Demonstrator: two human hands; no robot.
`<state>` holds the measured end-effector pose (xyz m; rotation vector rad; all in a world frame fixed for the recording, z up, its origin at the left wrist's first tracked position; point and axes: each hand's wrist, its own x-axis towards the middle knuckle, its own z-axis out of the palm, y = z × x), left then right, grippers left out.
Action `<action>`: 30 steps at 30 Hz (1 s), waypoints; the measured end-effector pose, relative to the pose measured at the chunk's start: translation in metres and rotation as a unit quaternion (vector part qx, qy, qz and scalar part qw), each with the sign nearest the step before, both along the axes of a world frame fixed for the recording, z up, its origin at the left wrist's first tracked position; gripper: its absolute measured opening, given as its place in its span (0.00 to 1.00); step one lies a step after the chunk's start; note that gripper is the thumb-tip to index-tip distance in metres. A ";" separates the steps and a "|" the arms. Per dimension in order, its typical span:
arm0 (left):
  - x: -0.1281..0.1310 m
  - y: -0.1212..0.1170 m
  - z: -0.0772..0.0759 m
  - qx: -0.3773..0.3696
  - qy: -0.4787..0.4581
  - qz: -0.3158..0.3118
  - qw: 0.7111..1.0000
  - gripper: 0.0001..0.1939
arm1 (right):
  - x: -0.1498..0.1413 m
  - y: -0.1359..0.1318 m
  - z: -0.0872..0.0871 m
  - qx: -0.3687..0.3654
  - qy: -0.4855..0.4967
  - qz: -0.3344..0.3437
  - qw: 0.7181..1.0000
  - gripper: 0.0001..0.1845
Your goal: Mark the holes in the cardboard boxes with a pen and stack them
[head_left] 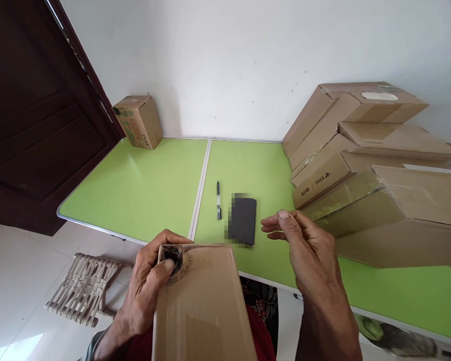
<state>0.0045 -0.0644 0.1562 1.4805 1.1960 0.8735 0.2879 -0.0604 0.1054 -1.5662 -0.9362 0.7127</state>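
My left hand grips a cardboard box at its upper left corner, in front of the table's near edge. The thumb rests on a black, ragged-looking patch at that corner; whether it is a hole or a mark I cannot tell. My right hand is off the box, over the table to its right, fingers loosely stretched and nothing in them. Nearest to its fingertips lies a dark, flat, notebook-like object, partly pixelated. Left of that is a black and grey pen.
Several cardboard boxes lean in a row on the right of the green table. A smaller carton stands at the back left by the wall. A woven stool is on the floor at left, below a dark door.
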 end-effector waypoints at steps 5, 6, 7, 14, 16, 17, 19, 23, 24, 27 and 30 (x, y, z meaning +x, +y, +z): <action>-0.001 0.001 -0.002 0.006 -0.003 -0.001 1.000 0.22 | 0.018 0.004 -0.017 -0.089 -0.088 -0.050 0.991 0.29; -0.001 0.001 -0.001 0.006 -0.001 -0.010 1.000 0.22 | 0.018 0.005 -0.019 -0.100 -0.106 -0.044 0.988 0.28; -0.002 0.002 0.000 0.006 0.003 -0.019 1.000 0.22 | 0.016 0.007 -0.021 -0.108 -0.120 -0.035 0.986 0.28; -0.001 0.002 0.004 0.020 0.052 -0.028 0.998 0.22 | -0.012 0.060 -0.022 -0.128 -0.371 0.134 0.910 0.15; 0.000 0.001 0.004 0.011 0.043 -0.026 0.999 0.23 | -0.023 0.086 -0.025 -0.144 -0.421 0.189 0.875 0.14; 0.001 0.000 0.004 0.005 0.039 -0.023 0.999 0.23 | -0.028 0.098 -0.028 -0.152 -0.436 0.211 0.861 0.15; 0.000 0.000 0.003 -0.007 0.036 -0.022 0.999 0.23 | -0.038 0.120 -0.037 -0.176 -0.474 0.249 0.826 0.18; -0.003 0.002 0.002 -0.020 0.034 -0.022 0.999 0.23 | -0.053 0.145 -0.055 -0.209 -0.533 0.283 0.770 0.12; -0.003 0.002 0.002 -0.022 0.033 -0.019 0.999 0.22 | -0.055 0.148 -0.058 -0.209 -0.541 0.287 0.762 0.12; -0.004 0.004 0.003 -0.026 0.014 -0.013 0.999 0.22 | -0.057 0.154 -0.062 -0.199 -0.551 0.295 0.755 0.13; -0.004 0.006 0.002 -0.030 -0.022 -0.017 0.999 0.22 | -0.053 0.157 -0.059 -0.177 -0.537 0.287 0.773 0.12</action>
